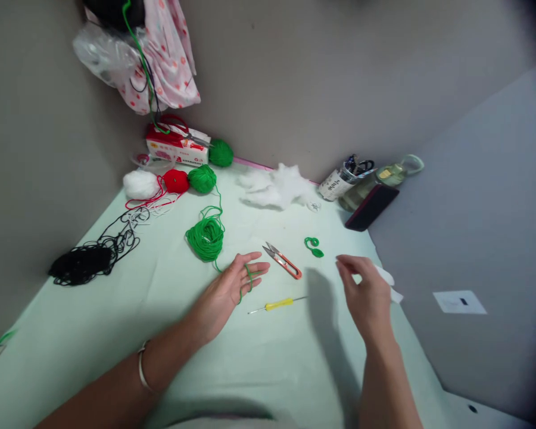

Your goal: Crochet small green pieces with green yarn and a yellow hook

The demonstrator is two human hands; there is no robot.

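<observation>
My left hand (232,286) is palm up with its fingers extended. A strand of green yarn (250,279) runs around those fingers and holds on them, its end hanging below. It leads back to a loose green skein (205,239). My right hand (365,292) is raised at the right, thumb and forefinger pinched together; anything between the fingertips is too small to make out. Between the hands lie orange-handled thread snips (289,266) with their blades apart, and a yellow-handled crochet hook (279,304). Farther back is a small green crocheted piece (313,246) with a curled stem.
Black yarn (83,264) lies at the left. White (140,185), red (176,181) and green balls (202,179) sit before a red-and-white box (178,145). White stuffing (277,187) is at the back. A pen cup (337,183), bottle (390,174) and dark phone (372,207) stand back right.
</observation>
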